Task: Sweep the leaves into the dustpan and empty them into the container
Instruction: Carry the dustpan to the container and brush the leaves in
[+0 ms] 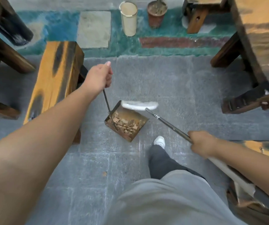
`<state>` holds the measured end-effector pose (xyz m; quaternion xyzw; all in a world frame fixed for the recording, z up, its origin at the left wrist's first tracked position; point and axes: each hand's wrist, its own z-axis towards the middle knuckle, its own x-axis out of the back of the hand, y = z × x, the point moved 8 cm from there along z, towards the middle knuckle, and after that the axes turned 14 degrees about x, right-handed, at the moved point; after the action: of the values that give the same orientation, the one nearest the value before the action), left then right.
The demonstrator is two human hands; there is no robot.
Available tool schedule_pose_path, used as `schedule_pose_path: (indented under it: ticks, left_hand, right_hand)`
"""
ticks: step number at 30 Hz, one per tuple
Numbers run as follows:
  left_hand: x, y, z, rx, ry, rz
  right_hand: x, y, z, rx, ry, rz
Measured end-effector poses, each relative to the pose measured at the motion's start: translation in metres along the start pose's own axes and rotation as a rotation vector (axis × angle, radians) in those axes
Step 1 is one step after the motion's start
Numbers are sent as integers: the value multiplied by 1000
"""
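Observation:
A brown metal dustpan (137, 118) hangs over the grey floor at the centre, with dry brown leaves (122, 125) heaped in it. My left hand (98, 77) is shut on the top of its thin upright handle. My right hand (201, 142) grips the metal shaft of a broom. The broom's white head (139, 105) lies blurred across the far open edge of the dustpan. A tall cream container (128, 18) stands open on the teal rug at the back. One small leaf scrap (104, 173) lies on the floor near my legs.
A wooden bench (55, 75) stands left of the dustpan. Dark wooden table legs stand at right (244, 88) and far left. A potted plant (157, 14) sits beside the container. My foot in a white shoe (159, 140) is just below the dustpan.

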<state>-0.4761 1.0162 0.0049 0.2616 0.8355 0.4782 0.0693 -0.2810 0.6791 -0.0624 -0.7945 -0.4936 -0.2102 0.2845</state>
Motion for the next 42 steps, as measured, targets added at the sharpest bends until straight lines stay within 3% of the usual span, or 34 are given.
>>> schedule_pose_path:
  ticks: [4,14,21,34,42]
  left_hand:
    - [-5,63,51,-51,23,59]
    - [7,223,174,-89,66,-37]
    - [42,336,329,-166,358,-12]
    - [57,558,610,-257,179,153]
    - [50,659,776,-301,223,395]
  right_hand:
    - [60,3,61,32,-63,200]
    - [275,17,158,138,22,-52]
    - [420,22,271,92,58,-131]
    - [642,47,439,58,94,-11]
    - [801,93,565,104,156,-57]
